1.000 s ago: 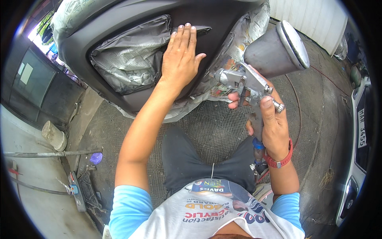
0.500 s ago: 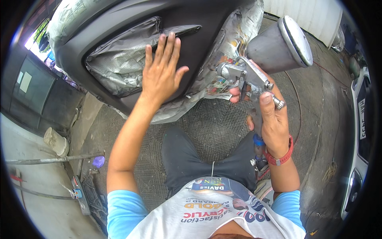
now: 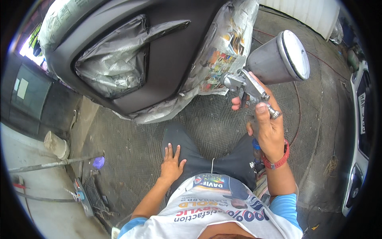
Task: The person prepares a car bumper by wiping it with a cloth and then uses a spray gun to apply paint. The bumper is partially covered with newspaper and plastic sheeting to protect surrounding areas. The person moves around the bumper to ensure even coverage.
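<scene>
My right hand (image 3: 270,129) grips a metal spray gun (image 3: 247,89) by its handle, with a large grey paint cup (image 3: 274,57) on top. The gun's nozzle points left, at the edge of a dark grey bumper (image 3: 169,51). Fingers of that hand lie at the trigger. My left hand (image 3: 171,166) rests on my left thigh, fingers spread and holding nothing. Crumpled masking paper (image 3: 113,65) fills the opening in the bumper, and newspaper (image 3: 221,59) covers its right side. The bumper's top runs out of view.
A white bucket (image 3: 57,145) stands by the left wall, near a metal pipe (image 3: 55,162) and a purple piece (image 3: 98,162). A red hose (image 3: 299,115) runs over the textured floor (image 3: 131,139). A white car (image 3: 356,159) is parked at the right.
My left hand has come off the bumper and down onto my thigh. My right hand still holds the spray gun, shifted slightly. The bumper sits a little further left in view.
</scene>
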The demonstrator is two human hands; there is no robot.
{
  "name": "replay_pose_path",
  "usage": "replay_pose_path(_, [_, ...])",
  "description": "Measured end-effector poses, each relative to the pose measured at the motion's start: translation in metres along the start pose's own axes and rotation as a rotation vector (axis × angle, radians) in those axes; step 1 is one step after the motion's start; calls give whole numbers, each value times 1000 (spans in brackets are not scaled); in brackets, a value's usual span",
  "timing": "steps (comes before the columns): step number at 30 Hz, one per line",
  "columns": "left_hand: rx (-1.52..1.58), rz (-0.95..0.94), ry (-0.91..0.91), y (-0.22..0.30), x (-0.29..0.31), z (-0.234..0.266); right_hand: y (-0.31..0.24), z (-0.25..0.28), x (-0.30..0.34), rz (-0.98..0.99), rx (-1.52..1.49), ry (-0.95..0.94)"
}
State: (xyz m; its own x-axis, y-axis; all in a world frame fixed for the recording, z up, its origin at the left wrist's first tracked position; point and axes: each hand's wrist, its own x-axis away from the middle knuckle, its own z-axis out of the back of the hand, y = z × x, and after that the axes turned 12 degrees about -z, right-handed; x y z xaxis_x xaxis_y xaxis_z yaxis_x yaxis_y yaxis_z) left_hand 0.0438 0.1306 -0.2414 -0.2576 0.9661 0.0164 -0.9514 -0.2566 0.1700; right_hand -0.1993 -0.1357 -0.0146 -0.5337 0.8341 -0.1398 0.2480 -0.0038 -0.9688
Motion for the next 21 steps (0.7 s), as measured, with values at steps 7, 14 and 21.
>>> replay_pose_path(7, [1302, -285, -225, 91, -83, 92, 17, -6, 8, -107, -10, -119])
replay_pose_path(14, [1869, -495, -144, 167, -129, 63, 25, -9, 2, 21, -54, -161])
replay_pose_path(21, [1972, -441, -107, 163, -136, 61, 29, -11, 5, -3, -71, -155])
